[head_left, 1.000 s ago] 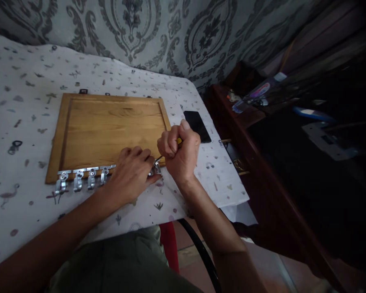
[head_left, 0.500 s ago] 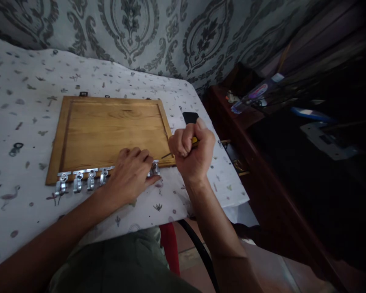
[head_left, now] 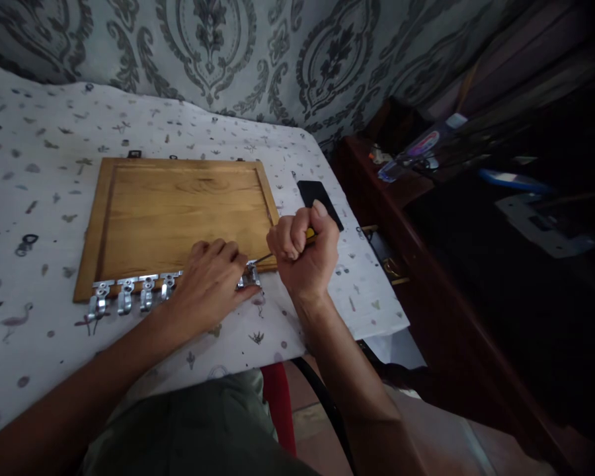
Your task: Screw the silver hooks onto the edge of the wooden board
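Note:
A framed wooden panel [head_left: 188, 211] lies flat on the table. Along its near edge sits a row of shiny curved metal hooks [head_left: 147, 294], several of them left of my hand. My left hand [head_left: 213, 277] rests over that edge, fingers curled on the wood and thumb against the rightmost metal hook [head_left: 252, 274], holding it there; its palm hides part of the row. In my right hand [head_left: 305, 248], closed in a fist, is a screwdriver [head_left: 311, 233] with some yellow on its handle. Its thin shaft points left, with the tip at the rightmost hook.
Beyond my right hand lies a black phone-like slab [head_left: 322, 198] on the patterned white tablecloth [head_left: 39, 172]. To the right stands dark red wooden furniture [head_left: 411, 238] with a clear bottle [head_left: 421, 149] on it. A grey patterned curtain [head_left: 218, 53] hangs behind the table.
My right hand has moved slightly left and down, bringing the screwdriver tip onto the rightmost hook. More of the black slab shows. My left hand stays in place.

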Demonstrator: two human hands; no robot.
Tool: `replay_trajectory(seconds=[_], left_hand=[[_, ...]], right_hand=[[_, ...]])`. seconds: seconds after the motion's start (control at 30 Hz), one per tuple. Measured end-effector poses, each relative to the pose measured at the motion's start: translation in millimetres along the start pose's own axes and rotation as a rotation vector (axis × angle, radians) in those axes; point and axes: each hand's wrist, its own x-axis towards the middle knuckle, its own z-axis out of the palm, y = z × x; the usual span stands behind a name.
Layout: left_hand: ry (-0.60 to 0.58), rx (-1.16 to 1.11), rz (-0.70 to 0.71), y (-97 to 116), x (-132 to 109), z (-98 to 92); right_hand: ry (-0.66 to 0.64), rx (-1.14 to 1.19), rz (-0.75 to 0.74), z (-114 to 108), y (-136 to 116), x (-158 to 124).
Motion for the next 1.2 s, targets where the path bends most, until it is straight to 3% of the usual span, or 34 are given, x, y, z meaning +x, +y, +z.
replay_trajectory(seconds=[0.5,0.77,1.2], left_hand=[[-0.022,-0.023,0.001,0,0,-1.9],[-0.009,-0.067,-0.007,0,0,1.5],[0.009,-0.071,0.007,-2,-1,3.6]], right_hand=[[0.022,0.014,-0.005,5,4,-1],[-0.245,0.002,0.041,10,7,8],[-0.271,0.036,0.083,5,8,9]])
